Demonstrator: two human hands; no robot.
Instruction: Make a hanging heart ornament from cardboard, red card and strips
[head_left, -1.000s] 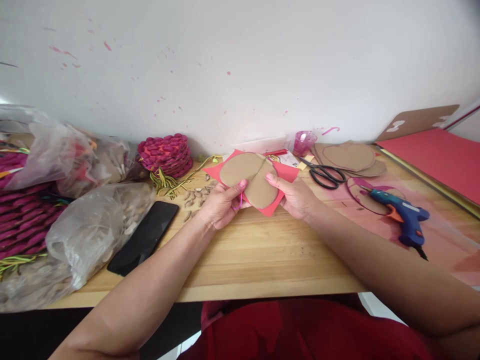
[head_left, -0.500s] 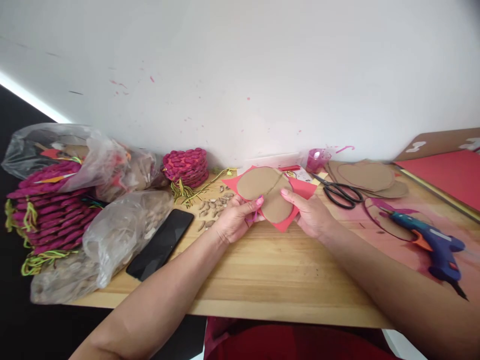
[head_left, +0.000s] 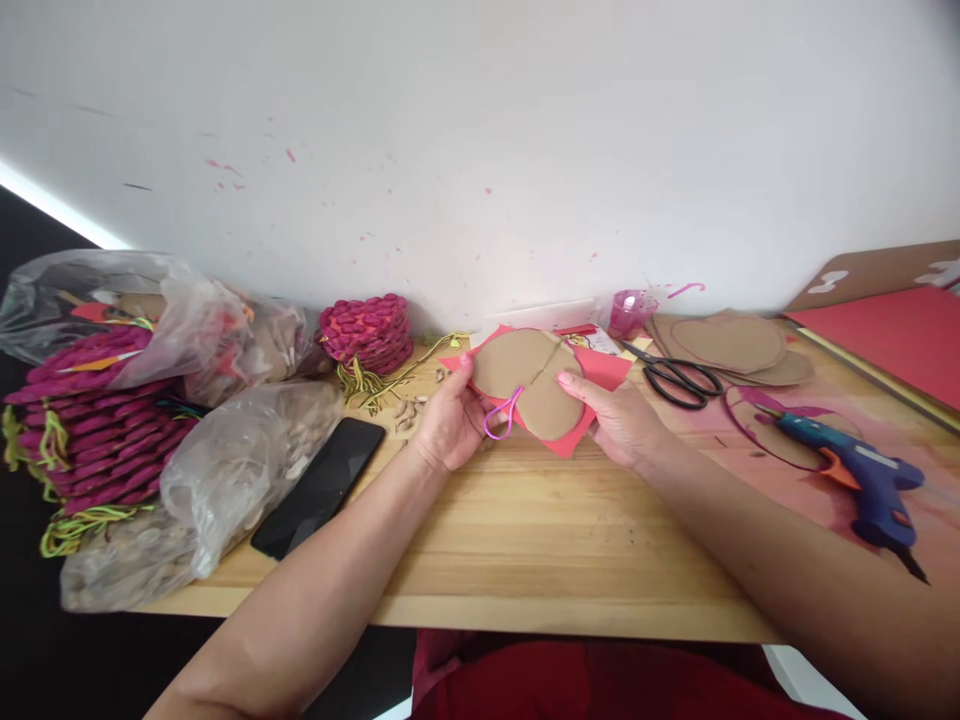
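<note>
Since the frame 0.5 s ago, the left grip [head_left: 450,420] has slid its thumb from the low edge of the heart [head_left: 529,380] up to the rim of the left lobe, and the pink loop [head_left: 502,415], then hidden under that thumb, now shows whole at the heart's point. Both grips pinch the same piece. The left one has its thumb on top at the lobe rim and its fingers underneath. The right grip [head_left: 619,420] presses its thumb on the right lobe, its fingers hidden below. The heart is brown cardboard lying on red paper [head_left: 609,368], held between the 2 grips just over the far half of the desk [head_left: 525,540]; whether its far edge rests on the wood I cannot tell. Seeds [head_left: 405,410] lie scattered just past the left grip, with a phone [head_left: 319,485] and a clear bag [head_left: 232,470] further out on that side. Out from the right grip lie scissors [head_left: 679,380], then a glue gun [head_left: 862,475], well apart. As I judge it, the risk lies in the layers: the cardboard and paper are clamped only at 2 edge spots, so an uneven squeeze or a twist could shear 1 sheet across the other. The loop hangs free close to the left grip's fingers, and a finger catching it could drag it askew or pull it loose.
</note>
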